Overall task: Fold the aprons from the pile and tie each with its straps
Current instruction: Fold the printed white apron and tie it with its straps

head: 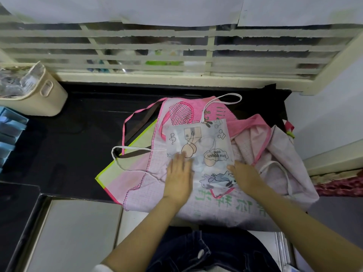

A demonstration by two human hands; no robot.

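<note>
Head view: the folded white apron lies atop the pile, left hand and right hand pressed flat, fingers straight, on its near corners. Lifting either palm may let the fold spring open, since the loose aprons beneath can slide.

The pile of aprons lies on the counter, toward its 3 o'clock end. A folded apron sits on top of the pile. The left hand rests flat on its 7 o'clock corner, the right hand on its 5 o'clock corner. One strap loops out at 9 o'clock of the pile, another strap at 12 o'clock. A tub stands at 10 o'clock, well apart. The window runs behind the counter
</note>
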